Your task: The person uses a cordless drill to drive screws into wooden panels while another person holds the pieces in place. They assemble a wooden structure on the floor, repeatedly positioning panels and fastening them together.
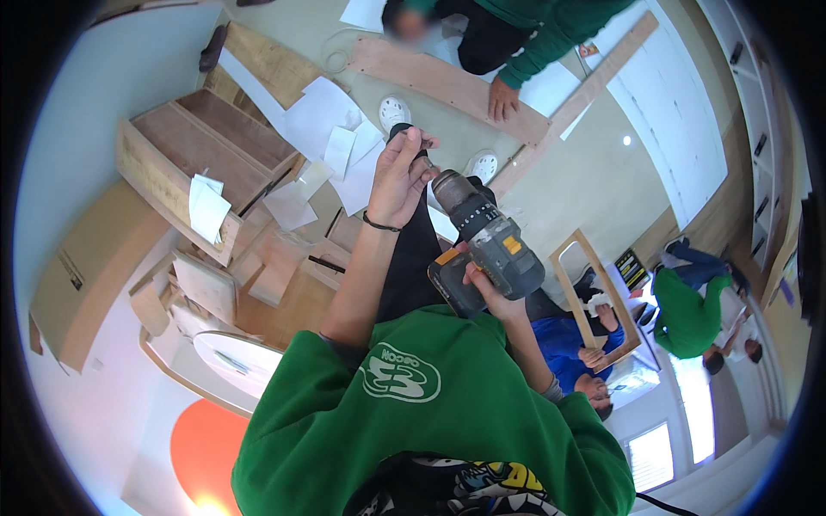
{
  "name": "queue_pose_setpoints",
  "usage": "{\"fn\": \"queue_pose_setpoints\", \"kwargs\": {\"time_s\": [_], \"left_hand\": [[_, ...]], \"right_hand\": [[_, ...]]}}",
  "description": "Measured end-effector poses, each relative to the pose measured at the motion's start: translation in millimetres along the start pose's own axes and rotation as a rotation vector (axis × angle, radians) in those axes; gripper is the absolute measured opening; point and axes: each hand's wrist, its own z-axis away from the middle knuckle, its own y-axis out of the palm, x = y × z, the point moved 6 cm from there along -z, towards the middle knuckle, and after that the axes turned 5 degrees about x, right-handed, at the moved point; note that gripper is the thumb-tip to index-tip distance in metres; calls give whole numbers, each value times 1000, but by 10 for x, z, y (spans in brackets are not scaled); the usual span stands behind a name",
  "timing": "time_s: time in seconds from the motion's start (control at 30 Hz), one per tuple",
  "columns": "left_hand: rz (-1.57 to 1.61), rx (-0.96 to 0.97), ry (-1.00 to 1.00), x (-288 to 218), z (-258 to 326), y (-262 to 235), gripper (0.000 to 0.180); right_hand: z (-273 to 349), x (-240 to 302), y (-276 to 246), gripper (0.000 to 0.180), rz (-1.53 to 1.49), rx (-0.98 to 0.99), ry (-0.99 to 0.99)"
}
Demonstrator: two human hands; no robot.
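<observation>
My right hand (489, 291) is wrapped around the handle of a grey and black cordless drill (495, 230) with yellow-orange marks. Its worn chuck (447, 184) points up and to the left, away from my body. Just off the chuck's tip, my left hand (401, 179) is closed, thumb and fingers pinched together. Something small and dark shows near those fingertips, too small to name. A dark band circles my left wrist. Below both hands are my dark trouser legs and white clogs (395, 112).
Ahead, a person in green kneels with a hand on a long wooden board (447, 90). Open wooden drawer units (185, 142) and loose white sheets (323, 116) lie to the left. At right, a person in blue holds a wooden frame (564, 284); others are beyond. White panels (671, 103) lie far right.
</observation>
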Motion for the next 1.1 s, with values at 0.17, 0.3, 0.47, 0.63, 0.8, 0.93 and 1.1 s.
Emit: {"fn": "queue_pose_setpoints", "kwargs": {"time_s": [0.17,0.3,0.47,0.63,0.8,0.93,1.1], "left_hand": [[-89,87,-104,411,-17,267,27],[-107,110,-166,633,-25,425,26],[-260,103,-170,835,-117,534,26],[-368,146,-307,1331,-372,380,25],[-99,43,-496,2421,-1030,-210,25],[-190,-43,-507,3160,-1879,-1008,26],[-161,3,-570,3596,-2620,-1568,23]], "right_hand": [[283,-275,-336,33,173,-146,-164],[361,-312,-508,22,97,-189,-223],[363,-376,-713,54,64,-218,-159],[287,-54,-1032,70,305,-386,-315],[-303,-801,-1364,73,279,-463,-181],[-1158,-1736,-1568,73,294,-562,-134],[-1814,-2374,-1673,67,132,-646,-124]]}}
